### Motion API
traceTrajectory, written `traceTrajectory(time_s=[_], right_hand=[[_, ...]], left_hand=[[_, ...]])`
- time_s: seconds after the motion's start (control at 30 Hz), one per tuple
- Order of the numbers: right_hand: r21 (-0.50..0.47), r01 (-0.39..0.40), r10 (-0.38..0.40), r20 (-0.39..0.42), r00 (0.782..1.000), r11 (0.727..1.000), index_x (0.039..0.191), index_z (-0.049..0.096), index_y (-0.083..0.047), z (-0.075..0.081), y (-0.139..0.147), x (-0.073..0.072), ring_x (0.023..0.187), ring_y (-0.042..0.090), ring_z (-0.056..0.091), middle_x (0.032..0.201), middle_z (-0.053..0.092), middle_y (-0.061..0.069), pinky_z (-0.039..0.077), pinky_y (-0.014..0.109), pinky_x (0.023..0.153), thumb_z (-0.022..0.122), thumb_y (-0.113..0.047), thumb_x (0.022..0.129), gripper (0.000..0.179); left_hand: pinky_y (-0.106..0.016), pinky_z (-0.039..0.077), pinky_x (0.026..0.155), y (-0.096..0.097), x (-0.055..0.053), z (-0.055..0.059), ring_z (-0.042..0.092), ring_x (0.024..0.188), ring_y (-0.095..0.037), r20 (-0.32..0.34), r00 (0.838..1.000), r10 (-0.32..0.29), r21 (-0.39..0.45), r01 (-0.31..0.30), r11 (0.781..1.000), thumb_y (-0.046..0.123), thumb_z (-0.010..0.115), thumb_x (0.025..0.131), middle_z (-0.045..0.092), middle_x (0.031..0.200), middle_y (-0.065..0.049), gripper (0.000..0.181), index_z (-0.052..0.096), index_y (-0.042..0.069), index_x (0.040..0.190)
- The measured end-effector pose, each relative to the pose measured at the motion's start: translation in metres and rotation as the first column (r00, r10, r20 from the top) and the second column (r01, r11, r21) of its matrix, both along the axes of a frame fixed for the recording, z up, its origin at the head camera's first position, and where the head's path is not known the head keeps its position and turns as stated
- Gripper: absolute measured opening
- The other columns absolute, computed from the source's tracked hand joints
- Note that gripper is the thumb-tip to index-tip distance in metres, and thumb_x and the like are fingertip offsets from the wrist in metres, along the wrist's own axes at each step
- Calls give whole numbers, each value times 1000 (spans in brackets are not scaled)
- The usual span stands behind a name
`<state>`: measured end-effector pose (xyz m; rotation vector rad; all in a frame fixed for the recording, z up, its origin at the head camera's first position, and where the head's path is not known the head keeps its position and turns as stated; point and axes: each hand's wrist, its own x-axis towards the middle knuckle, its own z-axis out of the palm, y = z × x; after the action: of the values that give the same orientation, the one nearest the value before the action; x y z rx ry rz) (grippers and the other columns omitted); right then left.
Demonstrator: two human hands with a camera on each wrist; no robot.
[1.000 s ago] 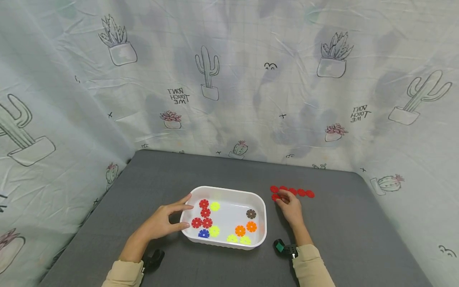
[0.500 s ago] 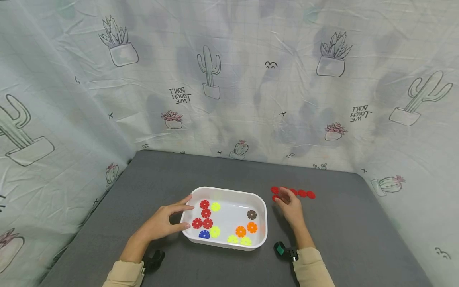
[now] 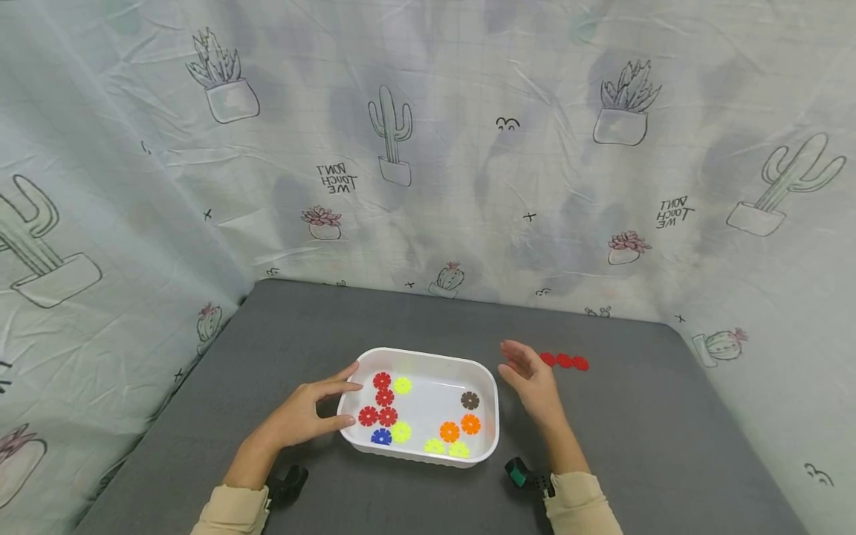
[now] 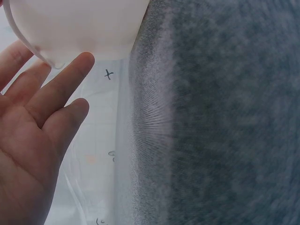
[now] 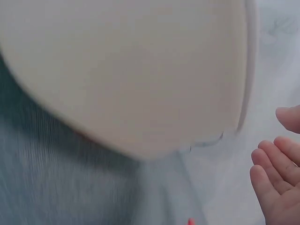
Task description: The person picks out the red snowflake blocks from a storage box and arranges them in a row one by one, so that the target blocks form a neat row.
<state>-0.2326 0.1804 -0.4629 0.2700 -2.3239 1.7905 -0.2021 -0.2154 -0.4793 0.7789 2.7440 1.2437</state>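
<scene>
A white tray stands on the grey table, with notched plastic discs lying in it. My left hand rests at its left end, fingers spread and touching the rim; the left wrist view shows these fingers fairly straight against the tray wall. My right hand hovers just beyond the tray's right end, fingers extended and apart from the thumb. Nothing shows in that hand in the right wrist view. Behind it, a short row of red discs lies on the table; other discs there are hidden by the hand.
Inside the tray are several red discs, yellow ones, a blue one, two orange ones and a brown one. A cactus-print curtain hangs behind the grey table.
My right hand has spread its fingers and shifted slightly left from the red discs, which it was touching or hovering over. My left hand and the tray have stayed put.
</scene>
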Motion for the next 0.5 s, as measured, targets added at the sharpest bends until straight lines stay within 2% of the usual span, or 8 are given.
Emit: traceTrajectory(time_s=[0.1, 0.33, 0.4, 0.5], right_hand=[[-16, -61, 61, 4, 998, 998, 131, 50, 3, 8, -9, 4, 124, 35, 50, 133, 54, 21, 41, 12, 98, 65, -7, 88, 46], [-33, -192, 193, 6, 981, 981, 130, 49, 4, 33, -39, 14, 125, 36, 50, 132, 54, 22, 38, 42, 106, 63, -3, 89, 44], [-56, -239, 240, 21, 971, 970, 130, 50, 3, 36, -48, 15, 125, 35, 50, 133, 53, 23, 38, 42, 106, 62, -4, 89, 43], [-103, -294, 302, 72, 951, 950, 130, 51, 0, 39, -62, 14, 126, 34, 49, 134, 52, 23, 42, 35, 105, 62, -6, 90, 42]], left_hand=[[-61, 38, 100, 0, -1, 2, 44, 132, -35, 8, 1000, -1, 3, 1, 1000, 34, 74, 80, 40, 149, -7, 52, 63, 12, 125], [-60, 38, 100, 1, -2, 8, 43, 133, -34, 21, 1000, 2, 3, -2, 1000, 37, 74, 79, 40, 149, -7, 54, 63, 11, 125], [-61, 38, 101, 1, -2, 9, 43, 133, -34, 29, 1000, 2, 4, -2, 1000, 37, 74, 79, 39, 149, -7, 54, 62, 11, 125], [-61, 37, 101, 2, -3, 10, 42, 133, -35, 38, 999, 4, 5, -5, 1000, 38, 74, 79, 39, 150, -7, 55, 62, 11, 126]])
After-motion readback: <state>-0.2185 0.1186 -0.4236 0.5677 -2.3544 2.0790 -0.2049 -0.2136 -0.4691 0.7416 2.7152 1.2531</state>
